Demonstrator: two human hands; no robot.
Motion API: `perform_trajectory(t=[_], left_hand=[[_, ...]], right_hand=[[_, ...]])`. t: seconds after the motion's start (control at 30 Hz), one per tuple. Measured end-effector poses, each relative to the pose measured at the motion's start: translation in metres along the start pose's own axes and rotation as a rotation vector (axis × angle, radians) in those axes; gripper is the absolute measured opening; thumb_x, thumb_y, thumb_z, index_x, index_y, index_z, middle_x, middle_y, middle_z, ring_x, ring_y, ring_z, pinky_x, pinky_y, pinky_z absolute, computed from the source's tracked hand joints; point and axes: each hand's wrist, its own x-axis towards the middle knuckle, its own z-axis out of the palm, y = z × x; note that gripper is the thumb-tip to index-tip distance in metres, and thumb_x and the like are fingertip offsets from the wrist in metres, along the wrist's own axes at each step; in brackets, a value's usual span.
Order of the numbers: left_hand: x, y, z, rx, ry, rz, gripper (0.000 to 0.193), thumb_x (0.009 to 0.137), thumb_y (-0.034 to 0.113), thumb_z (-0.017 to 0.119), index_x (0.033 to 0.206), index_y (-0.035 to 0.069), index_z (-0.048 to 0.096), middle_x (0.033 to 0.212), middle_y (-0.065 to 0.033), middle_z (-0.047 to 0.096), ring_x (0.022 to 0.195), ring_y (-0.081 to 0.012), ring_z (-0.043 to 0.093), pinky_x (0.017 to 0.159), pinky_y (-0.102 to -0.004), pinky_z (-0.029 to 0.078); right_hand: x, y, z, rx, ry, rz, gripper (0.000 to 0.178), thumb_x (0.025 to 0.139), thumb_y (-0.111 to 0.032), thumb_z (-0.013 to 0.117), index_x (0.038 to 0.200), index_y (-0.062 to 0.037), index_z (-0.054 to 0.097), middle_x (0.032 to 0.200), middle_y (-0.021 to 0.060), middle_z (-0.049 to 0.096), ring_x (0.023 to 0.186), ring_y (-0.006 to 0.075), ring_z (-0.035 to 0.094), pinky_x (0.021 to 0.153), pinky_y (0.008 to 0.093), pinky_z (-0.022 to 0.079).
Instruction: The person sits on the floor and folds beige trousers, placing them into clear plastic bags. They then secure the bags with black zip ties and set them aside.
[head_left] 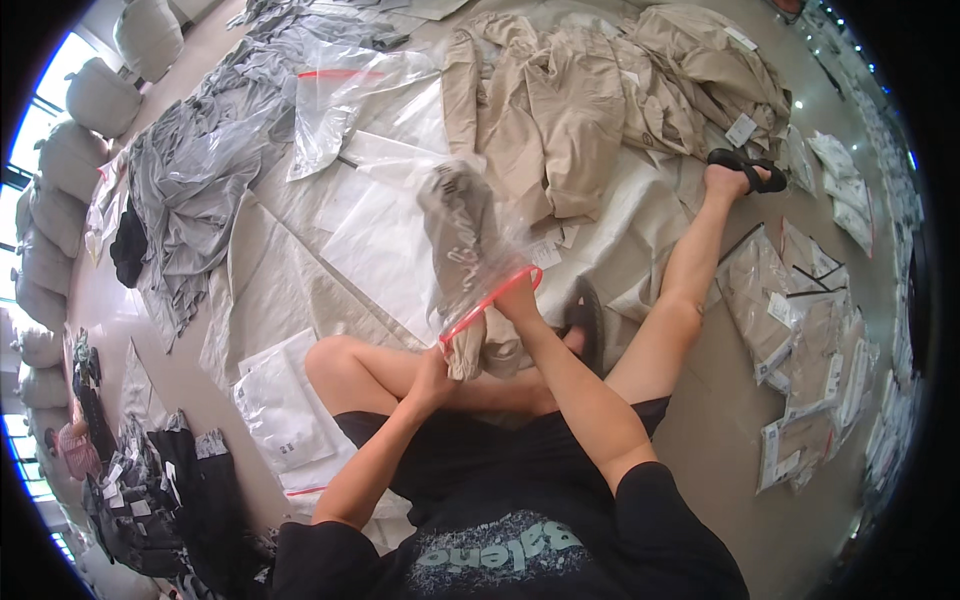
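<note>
Between my hands is a clear plastic bag [505, 245] with a red zip edge along its mouth, and a folded beige garment [455, 235] shows inside it. Some beige cloth pokes out past the red edge near my lap. My left hand [433, 376] is closed on the left end of the bag's mouth. At the right end, my right hand [515, 300] grips by the red edge, which loops round the fingers; part of those fingers is hidden. Beyond the bag, a pile of beige garments [570, 110] with white tags lies on a pale sheet [270, 250].
Grey garments [215, 150] are heaped at the far left, with another clear bag [330, 120] beside them. Flat white bags [285, 410] lie by my left knee. Bagged beige garments [800, 320] cover the floor at right. Black clothes [190, 490] sit lower left; white sacks [45, 220] line the left.
</note>
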Motion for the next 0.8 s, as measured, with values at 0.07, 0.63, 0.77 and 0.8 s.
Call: perform_trajectory(t=[0.07, 0.63, 0.77, 0.8], left_hand=[[-0.015, 0.035, 0.001, 0.069, -0.023, 0.028, 0.037, 0.089, -0.004, 0.075, 0.125, -0.002, 0.068, 0.109, -0.0117, 0.077, 0.103, -0.0206, 0.073, 0.089, -0.0376, 0.057], [0.033, 0.065, -0.013, 0.594, 0.230, 0.288, 0.016, 0.093, -0.002, 0.072, 0.106, 0.001, 0.064, 0.086, -0.0147, 0.072, 0.074, -0.0302, 0.073, 0.069, -0.0401, 0.057], [0.009, 0.071, 0.000, 0.737, 0.244, 0.495, 0.014, 0.086, -0.001, 0.072, 0.088, 0.004, 0.059, 0.074, -0.0123, 0.064, 0.067, -0.0304, 0.068, 0.062, -0.0413, 0.053], [-0.002, 0.074, 0.009, 0.798, 0.209, 0.592, 0.015, 0.085, 0.000, 0.071, 0.086, 0.005, 0.057, 0.073, -0.0120, 0.061, 0.066, -0.0310, 0.066, 0.062, -0.0425, 0.053]], right_hand=[[-0.006, -0.028, 0.000, -0.229, 0.026, 0.122, 0.025, 0.092, -0.022, 0.075, 0.100, 0.0010, 0.071, 0.094, 0.0248, 0.074, 0.090, 0.0463, 0.070, 0.081, 0.0546, 0.055], [0.003, 0.002, -0.015, -0.653, -0.480, 0.092, 0.028, 0.093, -0.022, 0.067, 0.109, -0.0002, 0.071, 0.100, 0.0224, 0.074, 0.094, 0.0396, 0.071, 0.084, 0.0482, 0.055], [-0.008, 0.019, 0.000, -0.443, -0.074, 0.127, 0.032, 0.097, -0.023, 0.065, 0.117, -0.0001, 0.072, 0.106, 0.0218, 0.075, 0.098, 0.0395, 0.072, 0.088, 0.0463, 0.056], [-0.007, 0.019, -0.003, -0.651, -0.102, -0.020, 0.038, 0.097, -0.025, 0.066, 0.125, -0.0011, 0.070, 0.107, 0.0221, 0.075, 0.099, 0.0398, 0.073, 0.089, 0.0469, 0.057]])
